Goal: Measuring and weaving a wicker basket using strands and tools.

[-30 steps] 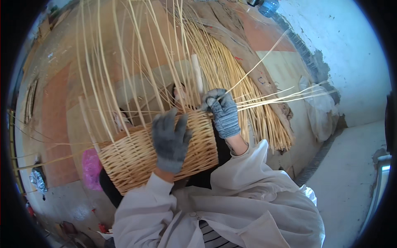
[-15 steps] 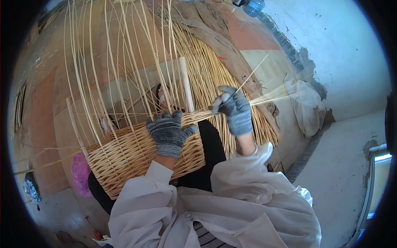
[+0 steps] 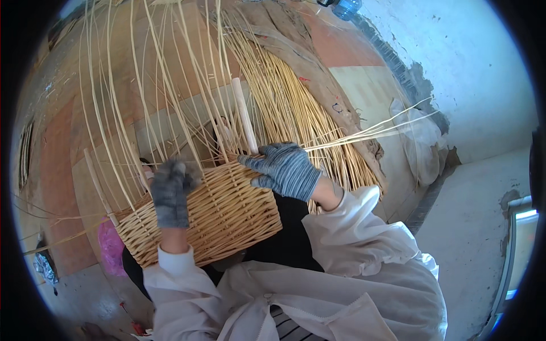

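Observation:
A half-woven wicker basket (image 3: 236, 204) rests across my lap, its long upright rods (image 3: 165, 74) rising from the far edge. My right hand (image 3: 287, 170), in a grey knitted glove, is closed over the basket's right far corner, beside a pale wooden corner post (image 3: 244, 116). Several loose rod ends (image 3: 369, 133) stick out to the right beyond that hand. Toward the left part of the woven edge is my left hand (image 3: 172, 190), gloved alike. Motion smears its fingers, which look bent, and whatever is in them does not show.
A large heap of willow rods (image 3: 307, 108) lies beyond the basket on the right, next to brown cloth (image 3: 278, 28). A pink plastic bag (image 3: 111, 244) is at the left. Along the right wall are a whitish plastic sack (image 3: 421, 148) and, farther off, a blue water bottle (image 3: 347, 8).
My left hand has moved left along the woven edge. My right hand has let go of the raised thin rod and come down to the right corner. The upright rods have shifted slightly left.

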A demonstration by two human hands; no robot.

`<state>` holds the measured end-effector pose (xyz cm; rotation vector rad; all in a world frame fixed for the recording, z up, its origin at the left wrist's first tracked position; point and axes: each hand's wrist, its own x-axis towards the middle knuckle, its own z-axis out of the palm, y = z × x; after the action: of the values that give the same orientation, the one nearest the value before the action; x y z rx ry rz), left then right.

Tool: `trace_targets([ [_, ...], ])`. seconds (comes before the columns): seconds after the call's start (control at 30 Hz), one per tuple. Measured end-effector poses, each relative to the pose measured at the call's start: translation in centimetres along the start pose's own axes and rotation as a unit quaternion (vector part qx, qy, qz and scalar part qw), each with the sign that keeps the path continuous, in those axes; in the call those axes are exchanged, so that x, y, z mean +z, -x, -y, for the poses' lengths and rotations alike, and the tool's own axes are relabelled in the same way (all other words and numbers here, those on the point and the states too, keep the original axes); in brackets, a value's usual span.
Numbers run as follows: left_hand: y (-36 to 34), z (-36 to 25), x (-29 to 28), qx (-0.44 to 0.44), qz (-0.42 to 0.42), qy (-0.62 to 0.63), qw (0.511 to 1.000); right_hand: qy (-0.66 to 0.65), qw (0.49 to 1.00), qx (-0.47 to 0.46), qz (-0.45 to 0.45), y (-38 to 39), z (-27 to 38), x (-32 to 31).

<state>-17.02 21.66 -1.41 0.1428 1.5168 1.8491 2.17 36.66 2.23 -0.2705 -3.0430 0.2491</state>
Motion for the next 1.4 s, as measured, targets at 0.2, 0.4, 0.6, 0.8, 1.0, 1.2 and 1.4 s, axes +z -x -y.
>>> trace_targets([
  [0.2,-13.6,-2.5,13.7,0.126,0.174,-0.55,0.807,0.124,0.965,0.207,0.104,-3.0,4.6,0.7],
  [0.4,-7.8,-4.4,11.1,0.054,0.159,-0.28,0.945,0.002,0.972,0.235,0.005,-4.4,4.9,1.5],
  [0.6,6.2,1.7,-11.2,0.371,-0.106,-0.122,0.914,0.102,0.931,0.128,-0.326,-1.9,6.5,2.2],
  [0.8,5.9,0.3,-19.5,0.222,-0.191,-0.152,0.944,-0.405,0.896,0.118,-0.138,-5.7,17.0,4.5],
  [1.0,3.0,1.8,-25.2,0.233,-0.042,-0.017,0.971,-0.211,0.922,-0.166,-0.28,-12.1,26.6,5.5],
  [1.2,4.2,5.5,-23.7,0.257,-0.065,0.144,0.953,-0.286,0.92,-0.143,-0.225,-16.9,36.4,4.7],
  [1.4,3.9,1.7,-24.8,0.157,0.032,0.066,0.985,-0.294,0.937,-0.07,-0.177,-16.7,35.0,3.9],
])
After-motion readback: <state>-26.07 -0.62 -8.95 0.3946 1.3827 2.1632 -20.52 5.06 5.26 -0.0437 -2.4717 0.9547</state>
